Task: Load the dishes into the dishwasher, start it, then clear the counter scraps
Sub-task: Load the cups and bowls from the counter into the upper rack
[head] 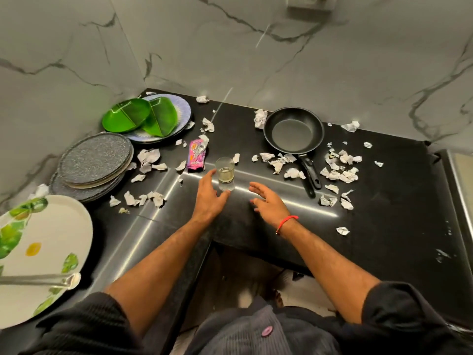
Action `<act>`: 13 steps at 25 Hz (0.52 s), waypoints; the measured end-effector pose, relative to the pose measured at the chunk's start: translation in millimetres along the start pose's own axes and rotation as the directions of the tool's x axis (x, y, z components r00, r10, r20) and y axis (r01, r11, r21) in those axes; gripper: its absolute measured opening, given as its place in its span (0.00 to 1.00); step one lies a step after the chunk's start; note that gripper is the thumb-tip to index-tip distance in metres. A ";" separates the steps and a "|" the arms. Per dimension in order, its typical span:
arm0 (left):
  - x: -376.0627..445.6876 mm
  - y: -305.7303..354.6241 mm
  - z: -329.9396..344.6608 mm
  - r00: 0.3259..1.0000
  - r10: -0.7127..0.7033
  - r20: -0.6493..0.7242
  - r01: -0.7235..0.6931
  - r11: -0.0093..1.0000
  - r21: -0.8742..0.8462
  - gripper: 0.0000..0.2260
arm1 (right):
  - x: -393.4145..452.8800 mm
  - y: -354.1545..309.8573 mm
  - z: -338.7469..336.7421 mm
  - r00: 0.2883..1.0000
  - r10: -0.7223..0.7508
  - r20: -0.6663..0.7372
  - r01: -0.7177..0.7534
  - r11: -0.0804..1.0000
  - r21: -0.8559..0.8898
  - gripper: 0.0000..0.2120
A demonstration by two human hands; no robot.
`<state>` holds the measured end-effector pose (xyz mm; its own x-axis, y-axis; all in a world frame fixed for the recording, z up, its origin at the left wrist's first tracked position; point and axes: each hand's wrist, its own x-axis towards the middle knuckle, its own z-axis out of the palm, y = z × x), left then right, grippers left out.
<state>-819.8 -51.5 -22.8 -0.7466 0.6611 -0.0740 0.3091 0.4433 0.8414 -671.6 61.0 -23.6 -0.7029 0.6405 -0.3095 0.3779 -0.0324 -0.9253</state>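
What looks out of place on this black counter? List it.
Crumpled white paper scraps litter the black counter around the black frying pan. A torn pink snack wrapper lies beside the clear glass.

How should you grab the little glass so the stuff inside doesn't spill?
Probably wrap fingers round the side wall of the glass, about halfway up, coming from the near side where the left hand already is. It stands upright with pale liquid low inside, so keep it level. Avoid the rim: pinching there could tip it.
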 end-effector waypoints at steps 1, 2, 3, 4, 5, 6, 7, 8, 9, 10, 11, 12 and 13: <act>12.5 2.9 4.1 1.000 -0.002 -0.004 0.002 1.000 0.006 0.36 | 4.9 -1.3 -5.2 1.000 0.012 0.017 -0.012 1.000 -0.003 0.24; 24.2 5.1 8.5 1.000 0.011 -0.013 -0.011 1.000 0.021 0.39 | 8.1 -2.0 -10.3 0.999 0.014 0.032 -0.014 1.000 -0.005 0.23; 34.1 6.9 12.3 0.999 0.028 -0.015 -0.027 0.999 0.044 0.40 | 9.2 -2.0 -15.1 0.999 0.007 0.043 -0.007 1.000 -0.003 0.21; 42.6 9.0 15.5 0.999 0.039 -0.004 -0.038 0.996 0.078 0.40 | 8.7 -2.1 -19.7 0.999 -0.002 0.049 0.002 1.000 -0.004 0.20; 51.5 11.1 19.1 0.999 0.034 0.018 -0.036 0.992 0.120 0.40 | 8.6 -1.4 -25.5 0.999 -0.006 0.052 0.006 1.000 -0.009 0.19; 58.5 12.4 22.0 0.999 0.011 0.040 -0.018 0.986 0.163 0.39 | 7.7 0.4 -30.4 0.999 -0.004 0.054 0.005 1.000 -0.017 0.19; 63.3 12.9 23.7 0.998 -0.016 0.053 0.006 0.982 0.188 0.37 | 5.3 2.8 -34.7 0.999 -0.004 0.054 0.006 1.000 -0.023 0.19; 65.7 14.1 24.4 0.998 -0.036 0.050 0.026 0.982 0.188 0.35 | 2.0 5.9 -38.3 0.999 -0.012 0.048 0.014 0.999 -0.032 0.20; 65.5 16.3 25.0 0.998 -0.049 0.037 0.042 0.984 0.172 0.32 | -2.1 8.8 -42.2 0.999 -0.035 0.040 0.037 0.998 -0.056 0.20; 63.8 20.1 26.1 0.998 -0.063 0.019 0.059 0.985 0.160 0.29 | -6.4 10.8 -46.0 0.997 -0.074 0.037 0.077 0.992 -0.100 0.22; 60.7 25.1 27.8 0.996 -0.092 0.016 0.088 0.984 0.154 0.26 | -10.6 11.5 -49.1 0.992 -0.120 0.046 0.126 0.980 -0.154 0.24; 56.5 31.1 29.8 0.988 -0.147 0.047 0.140 0.983 0.122 0.23 | -14.8 11.9 -51.5 0.984 -0.168 0.058 0.176 0.963 -0.204 0.27; 50.2 39.4 33.3 0.962 -0.234 0.140 0.229 0.972 0.046 0.21 | -20.3 12.1 -54.5 0.974 -0.218 0.061 0.226 0.943 -0.245 0.30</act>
<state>-825.5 19.4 -11.2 -0.7080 0.6173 -0.3429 0.1565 0.6107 0.7762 -620.0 89.4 -16.6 -0.8035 0.5845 -0.1134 0.3454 0.3024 -0.8884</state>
